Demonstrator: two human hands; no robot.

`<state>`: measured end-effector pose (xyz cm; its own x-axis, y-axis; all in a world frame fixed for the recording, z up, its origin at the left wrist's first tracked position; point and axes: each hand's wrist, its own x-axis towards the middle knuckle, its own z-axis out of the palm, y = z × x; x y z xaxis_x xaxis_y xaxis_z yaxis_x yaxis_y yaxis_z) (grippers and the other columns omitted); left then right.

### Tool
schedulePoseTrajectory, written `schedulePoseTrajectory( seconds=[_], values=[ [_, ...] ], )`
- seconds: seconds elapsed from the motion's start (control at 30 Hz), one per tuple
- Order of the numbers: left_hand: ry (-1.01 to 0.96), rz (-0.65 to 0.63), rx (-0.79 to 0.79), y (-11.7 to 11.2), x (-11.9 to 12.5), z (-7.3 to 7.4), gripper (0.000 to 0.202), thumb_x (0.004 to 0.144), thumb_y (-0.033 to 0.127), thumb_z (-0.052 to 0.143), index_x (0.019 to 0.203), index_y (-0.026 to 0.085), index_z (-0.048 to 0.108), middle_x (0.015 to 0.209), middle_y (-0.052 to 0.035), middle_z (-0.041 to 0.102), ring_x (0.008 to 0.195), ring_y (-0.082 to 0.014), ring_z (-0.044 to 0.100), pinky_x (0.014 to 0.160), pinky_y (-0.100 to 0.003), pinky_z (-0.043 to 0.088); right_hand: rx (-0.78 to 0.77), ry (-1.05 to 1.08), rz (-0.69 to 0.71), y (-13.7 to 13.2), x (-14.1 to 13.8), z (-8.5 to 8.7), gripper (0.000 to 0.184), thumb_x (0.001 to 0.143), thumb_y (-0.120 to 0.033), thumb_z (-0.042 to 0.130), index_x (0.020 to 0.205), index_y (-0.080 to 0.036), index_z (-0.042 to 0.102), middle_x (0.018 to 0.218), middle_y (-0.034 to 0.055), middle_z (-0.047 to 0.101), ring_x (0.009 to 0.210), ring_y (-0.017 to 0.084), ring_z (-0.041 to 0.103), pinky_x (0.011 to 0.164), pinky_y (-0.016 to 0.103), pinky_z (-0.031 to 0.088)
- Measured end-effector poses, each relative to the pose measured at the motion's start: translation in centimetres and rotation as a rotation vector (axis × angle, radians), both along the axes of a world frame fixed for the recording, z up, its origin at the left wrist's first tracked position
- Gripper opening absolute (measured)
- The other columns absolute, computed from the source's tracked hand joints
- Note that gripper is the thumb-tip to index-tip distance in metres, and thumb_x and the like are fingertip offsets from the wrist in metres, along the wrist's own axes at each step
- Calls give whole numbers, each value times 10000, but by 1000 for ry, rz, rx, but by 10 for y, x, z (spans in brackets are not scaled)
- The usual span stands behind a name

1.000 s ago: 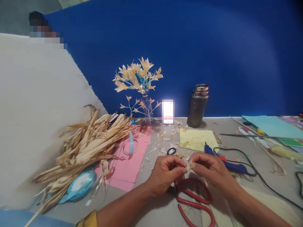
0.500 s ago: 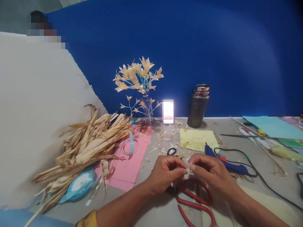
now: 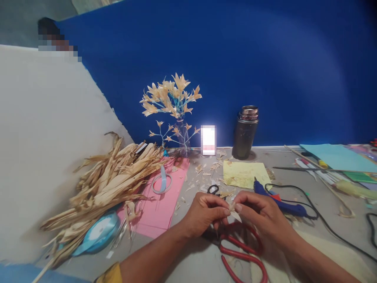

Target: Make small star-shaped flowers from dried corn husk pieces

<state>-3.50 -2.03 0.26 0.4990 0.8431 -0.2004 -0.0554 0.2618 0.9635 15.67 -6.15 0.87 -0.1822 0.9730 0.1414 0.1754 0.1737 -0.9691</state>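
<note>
Between my two hands is a small pale piece of corn husk (image 3: 234,214) with pointed ends, partly hidden by my fingers. My left hand (image 3: 203,214) pinches it between thumb and fingertips from the left. From the right, my right hand (image 3: 259,210) pinches its other side, fingers curled. Red-handled scissors (image 3: 241,247) lie on the table just under my hands, their blades mostly covered. Beyond my left fingers sits a small black scissors handle (image 3: 213,190). A blue glue gun (image 3: 279,202) rests right behind my right hand, its tip near a stained yellow paper (image 3: 246,173).
Dried corn husks (image 3: 118,177) are heaped at left, beside a blue ribbon roll (image 3: 101,232) and pink paper (image 3: 176,188) with a tape ring (image 3: 161,183). Husk flowers (image 3: 167,94) stand in a bottle near a bright phone (image 3: 209,139) and a dark flask (image 3: 245,133). A black cord (image 3: 332,232) runs right.
The husk piece has turned slightly in my fingers, and more of its pointed lower end shows. Both hands keep their pinch. The view has shifted a little.
</note>
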Motion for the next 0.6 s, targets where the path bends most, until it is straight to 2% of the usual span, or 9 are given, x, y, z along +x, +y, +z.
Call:
schedulePoseTrajectory(
  seconds=[0.2, 0.47, 0.6],
  values=[
    [13, 60, 13, 0, 1, -1, 280, 625, 357, 855, 688, 115, 731, 511, -29, 659, 355, -63, 461, 393, -194, 308, -10, 60, -61, 2, 1, -1, 243, 910, -413, 642, 838, -197, 728, 797, 23, 696, 744, 183, 624, 679, 273, 486],
    [-45, -15, -12, 3, 2, -3, 358, 645, 423, 847, 726, 131, 657, 512, -1, 630, 392, -49, 429, 418, -178, 300, -226, 333, 24, 0, -6, 4, 342, 849, -516, 711, 841, -175, 717, 785, 32, 655, 735, 201, 652, 646, 309, 563],
    [-51, -2, -11, 4, 1, -6, 378, 654, 436, 849, 743, 139, 632, 513, 5, 626, 391, -47, 407, 416, -175, 276, -207, 288, -3, 0, -5, 1, 308, 870, -476, 703, 818, -173, 712, 777, 22, 643, 719, 172, 610, 646, 290, 552]
  ],
)
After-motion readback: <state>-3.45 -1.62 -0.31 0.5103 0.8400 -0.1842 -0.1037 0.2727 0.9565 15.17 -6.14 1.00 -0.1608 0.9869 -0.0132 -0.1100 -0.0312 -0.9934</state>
